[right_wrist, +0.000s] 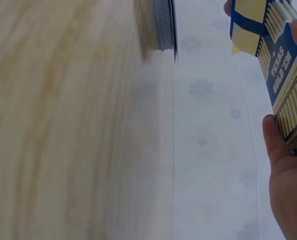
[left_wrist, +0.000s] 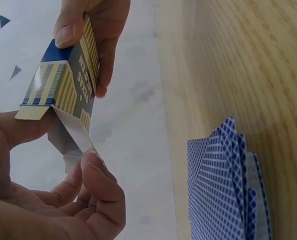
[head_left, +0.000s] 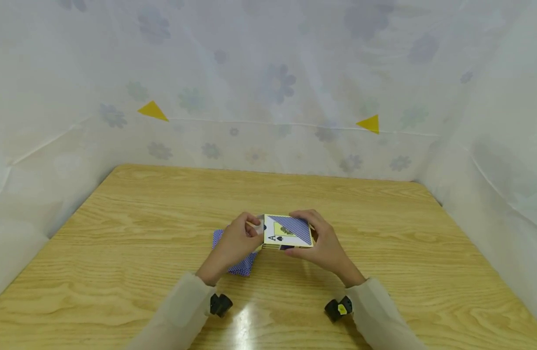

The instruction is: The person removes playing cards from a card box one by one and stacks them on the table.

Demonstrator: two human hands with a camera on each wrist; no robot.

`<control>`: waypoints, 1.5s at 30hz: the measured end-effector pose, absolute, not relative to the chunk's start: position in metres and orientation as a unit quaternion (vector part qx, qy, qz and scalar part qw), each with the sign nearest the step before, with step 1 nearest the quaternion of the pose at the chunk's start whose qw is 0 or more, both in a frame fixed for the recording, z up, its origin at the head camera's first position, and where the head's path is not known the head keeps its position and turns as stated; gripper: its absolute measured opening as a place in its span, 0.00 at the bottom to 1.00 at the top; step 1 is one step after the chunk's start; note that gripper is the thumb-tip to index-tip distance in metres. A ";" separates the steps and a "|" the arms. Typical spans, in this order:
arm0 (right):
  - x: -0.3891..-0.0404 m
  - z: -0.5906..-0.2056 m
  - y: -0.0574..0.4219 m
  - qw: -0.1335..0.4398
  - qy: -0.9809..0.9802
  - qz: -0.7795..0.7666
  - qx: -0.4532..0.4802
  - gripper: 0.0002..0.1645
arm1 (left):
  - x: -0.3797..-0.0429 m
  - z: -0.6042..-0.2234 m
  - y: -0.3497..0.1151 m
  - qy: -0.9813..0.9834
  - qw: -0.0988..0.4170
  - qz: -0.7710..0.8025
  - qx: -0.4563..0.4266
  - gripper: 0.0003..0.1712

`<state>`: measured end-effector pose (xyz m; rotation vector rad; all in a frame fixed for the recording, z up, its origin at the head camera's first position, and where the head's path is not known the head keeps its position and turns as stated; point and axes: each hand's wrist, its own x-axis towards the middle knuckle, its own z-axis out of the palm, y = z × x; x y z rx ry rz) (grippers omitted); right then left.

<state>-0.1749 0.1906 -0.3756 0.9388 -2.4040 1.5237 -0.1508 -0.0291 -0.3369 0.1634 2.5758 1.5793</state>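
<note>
A playing card box (head_left: 289,231) with an ace of spades design is held up over the table by my right hand (head_left: 327,244), its thumb on the near side and fingers on the far side. The left wrist view shows the box's end open, with its white-lined flap (left_wrist: 74,131) folded out. My left hand (head_left: 234,244) pinches that flap, while another of its digits touches a small side tab. Partly hidden beneath the left hand, a blue-patterned stack of playing cards (head_left: 243,268) lies slightly fanned on the table.
The wooden table (head_left: 163,209) meets a pale flowered curtain (head_left: 259,141) at the back and sides. Two yellow triangles (head_left: 153,111) are on the back curtain. Each wrist carries a small black camera (head_left: 220,305).
</note>
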 end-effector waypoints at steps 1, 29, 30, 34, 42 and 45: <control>-0.175 -0.376 0.190 0.072 -0.801 0.506 0.312 0.41 | -0.151 -0.338 -0.029 0.850 0.059 0.521 0.054 0.16; -0.180 -0.375 0.201 0.095 -0.817 0.491 0.286 0.40 | -0.150 -0.333 -0.032 0.817 0.081 0.571 0.028 0.20; -0.180 -0.375 0.201 0.095 -0.818 0.491 0.284 0.40 | -0.150 -0.332 -0.032 0.815 0.081 0.574 0.028 0.20; -0.181 -0.373 0.204 0.102 -0.816 0.492 0.285 0.40 | -0.151 -0.331 -0.034 0.810 0.077 0.582 0.018 0.20; -0.184 -0.373 0.211 0.111 -0.810 0.500 0.285 0.40 | -0.153 -0.328 -0.040 0.806 0.057 0.589 0.015 0.20; -0.184 -0.373 0.213 0.115 -0.809 0.501 0.286 0.40 | -0.155 -0.328 -0.044 0.805 0.049 0.591 0.023 0.20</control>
